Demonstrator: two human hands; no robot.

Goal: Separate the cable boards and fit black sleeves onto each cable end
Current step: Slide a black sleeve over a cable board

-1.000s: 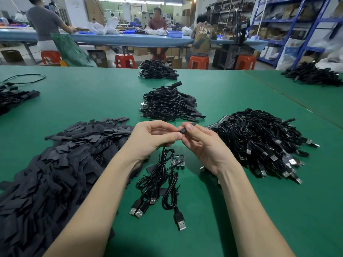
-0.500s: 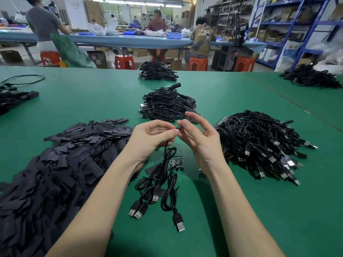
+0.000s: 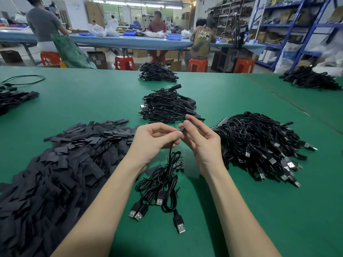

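Note:
My left hand pinches the upper end of a thin black cable that hangs down to a small bundle of USB cables on the green table. My right hand pinches a short black sleeve between thumb and forefinger, right at that cable end, its other fingers spread. A small circuit board strip lies under the hands. A big heap of flat black sleeves lies to the left.
A large pile of USB cables sits to the right, and further cable piles lie ahead, at the table's far edge, far right and far left. People work at a blue bench behind.
My right hand has opened out, fingers spreading, while thumb and forefinger stay on the sleeve at the cable end. Both hands stay close together above the small bundle.

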